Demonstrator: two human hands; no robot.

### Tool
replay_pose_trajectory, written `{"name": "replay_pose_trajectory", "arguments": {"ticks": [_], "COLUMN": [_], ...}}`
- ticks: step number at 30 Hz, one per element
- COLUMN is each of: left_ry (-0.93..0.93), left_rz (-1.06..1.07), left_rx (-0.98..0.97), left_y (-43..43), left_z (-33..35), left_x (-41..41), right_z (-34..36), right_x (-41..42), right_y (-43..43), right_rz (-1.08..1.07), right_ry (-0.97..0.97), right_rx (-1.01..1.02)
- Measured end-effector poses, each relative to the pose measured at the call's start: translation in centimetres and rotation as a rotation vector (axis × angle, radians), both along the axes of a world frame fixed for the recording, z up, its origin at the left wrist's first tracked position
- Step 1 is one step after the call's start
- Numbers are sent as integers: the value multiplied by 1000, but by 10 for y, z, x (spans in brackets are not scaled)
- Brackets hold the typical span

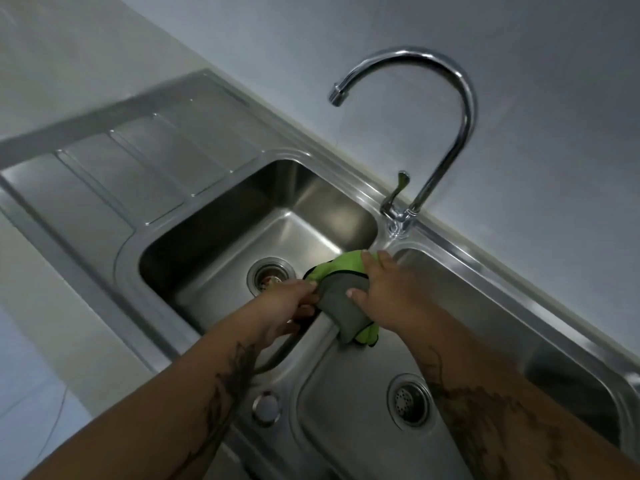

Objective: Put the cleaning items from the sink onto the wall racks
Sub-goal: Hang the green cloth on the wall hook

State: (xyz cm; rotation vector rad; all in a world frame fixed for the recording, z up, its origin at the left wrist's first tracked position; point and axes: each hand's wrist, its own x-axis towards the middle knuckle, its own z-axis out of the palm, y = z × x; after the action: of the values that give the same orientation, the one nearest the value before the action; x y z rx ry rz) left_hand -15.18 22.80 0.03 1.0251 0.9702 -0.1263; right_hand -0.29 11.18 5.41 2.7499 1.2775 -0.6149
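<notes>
A green and grey cleaning cloth (341,301) lies draped over the divider between the two basins of the steel sink (214,216). My left hand (285,308) pinches the cloth's left edge, fingers closed on it, above the larger left basin. My right hand (384,289) presses down on the cloth's right side, fingers spread over the green part and thumb on the grey part. Part of the cloth is hidden under both hands. No wall rack is in view.
A tall curved chrome tap (446,109) with a lever stands behind the divider. The left basin has a drain (272,275); the right basin has a strainer drain (410,400). A ribbed drainboard (131,168) extends to the left. A grey wall rises behind.
</notes>
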Motion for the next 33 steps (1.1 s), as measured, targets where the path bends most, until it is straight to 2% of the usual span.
{"name": "replay_pose_trajectory", "arguments": {"ticks": [4, 8, 15, 20, 27, 30, 33], "left_ry": [66, -41, -101, -165, -230, -267, -323], "left_rz": [90, 256, 406, 513, 611, 540, 350], "left_rx": [-133, -296, -364, -427, -164, -145, 122], "left_y": [-7, -12, -6, 3, 14, 2, -28], "left_z": [-29, -48, -53, -51, -12, 27, 63], "left_x": [3, 20, 61, 79, 100, 102, 98], "right_z": [-25, -37, -44, -45, -34, -27, -17], "right_x": [2, -8, -15, -26, -44, -51, -45], "right_y": [14, 10, 2, -6, -37, -64, -91], "right_rz": [55, 34, 94, 60, -49, -80, -166], "right_ry": [-7, -79, -264, -250, -22, 22, 56], "right_rx": [-39, 38, 203, 317, 357, 353, 427]}}
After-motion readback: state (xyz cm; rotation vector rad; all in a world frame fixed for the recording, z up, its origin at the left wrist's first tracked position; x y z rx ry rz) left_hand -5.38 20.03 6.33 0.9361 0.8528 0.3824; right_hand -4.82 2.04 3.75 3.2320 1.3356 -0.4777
